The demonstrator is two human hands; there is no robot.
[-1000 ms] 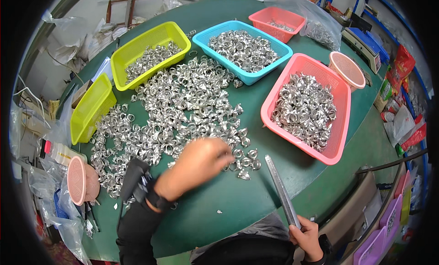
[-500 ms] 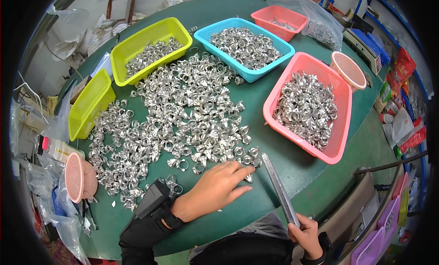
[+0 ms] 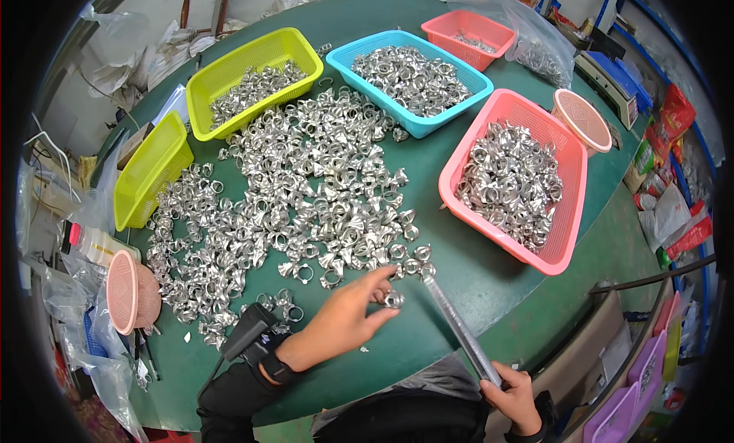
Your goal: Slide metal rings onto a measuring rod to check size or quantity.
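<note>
My right hand [image 3: 512, 397] grips the thick end of a grey tapered ring mandrel [image 3: 465, 332]. Its thin tip reaches up to a few silver metal rings [image 3: 413, 266] at the near edge of a large heap. In front of the heap is my left hand [image 3: 344, 317], with the index finger stretched toward those rings. One ring [image 3: 393, 298] sits between its curled fingers and thumb; the exact grip is partly hidden. The heap of rings [image 3: 321, 183] covers the middle of the green table [image 3: 413, 351].
A pink basket [image 3: 451, 187] of rings stands at right. Behind the heap are a blue basket [image 3: 482, 91] and a yellow-green basket [image 3: 195, 99], both with rings; another yellow-green basket [image 3: 149, 183] tilts at left. Small round baskets stand left [image 3: 122, 294] and right [image 3: 585, 118].
My left hand has drawn back to the left, and one ring has moved left with it. The mandrel's tip has shifted left and down to the loose rings.
</note>
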